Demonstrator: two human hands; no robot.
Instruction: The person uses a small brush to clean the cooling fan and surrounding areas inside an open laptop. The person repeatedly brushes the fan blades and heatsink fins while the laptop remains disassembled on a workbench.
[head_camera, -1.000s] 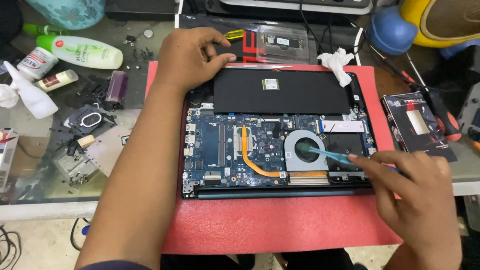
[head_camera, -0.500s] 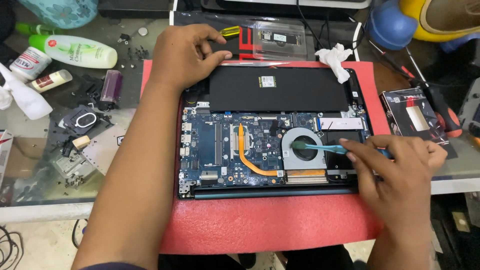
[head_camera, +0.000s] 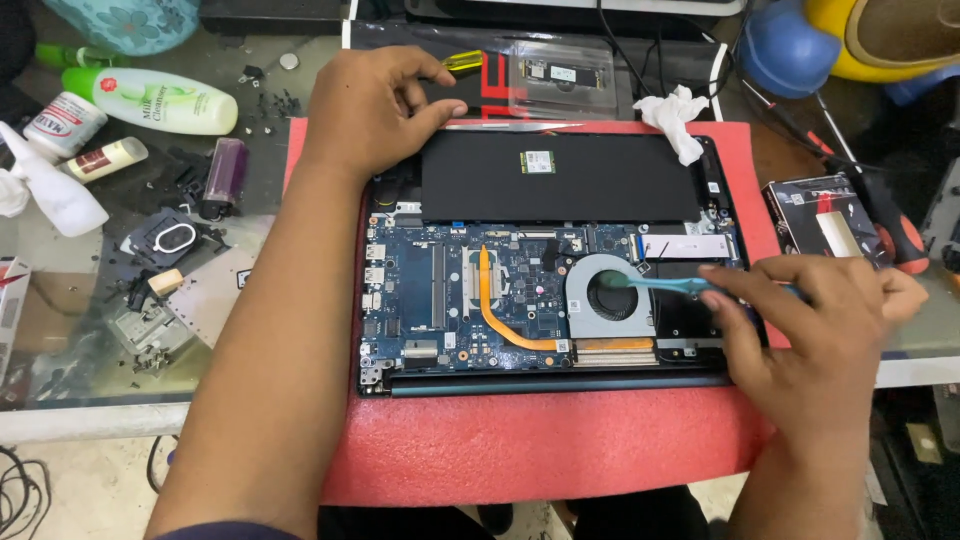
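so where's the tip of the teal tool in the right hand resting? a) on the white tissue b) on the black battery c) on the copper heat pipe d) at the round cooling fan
d: the right hand holds the teal tool with its tip at the hub of the round cooling fan, clear of the black battery, the copper heat pipe and the white tissue.

Both forearms are bare from elbow to fingertip — no watch, ring, band or glove on either. The left hand (head_camera: 375, 110), by the far left corner of the opened laptop (head_camera: 545, 265), has short, plainly trimmed nails. The right hand (head_camera: 815, 325), at the laptop's near right corner, looks the same. A sliver of dark blue sleeve (head_camera: 225, 530) shows on the left upper arm — well nearer than the laptop's front edge.
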